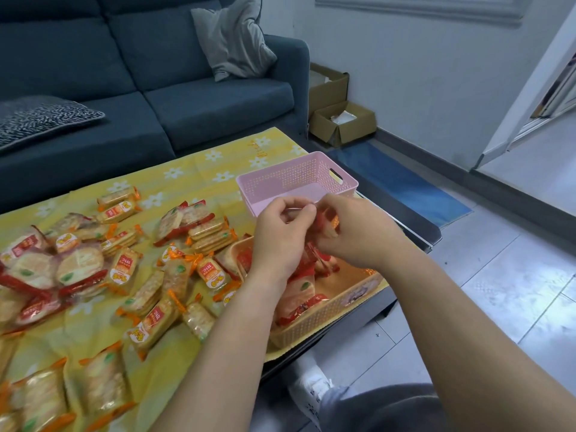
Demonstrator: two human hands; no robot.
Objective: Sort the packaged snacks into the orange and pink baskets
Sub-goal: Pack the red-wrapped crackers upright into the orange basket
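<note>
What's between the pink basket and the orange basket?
Head view: the left hand and right hand, both pinching a red snack packet, fill that gap between pink basket and orange basket; tablecloth beneath is hidden.

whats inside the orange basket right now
Red-edged snack packets lie in the orange basket. The left hand and right hand, pinching another red packet above it, cover its middle.

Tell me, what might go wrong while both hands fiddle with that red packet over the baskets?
The red packet, pinched between left hand and right hand, could slip and land in the wrong basket. The orange basket sits at the edge of the table, so a forearm bump might push it off.
</note>
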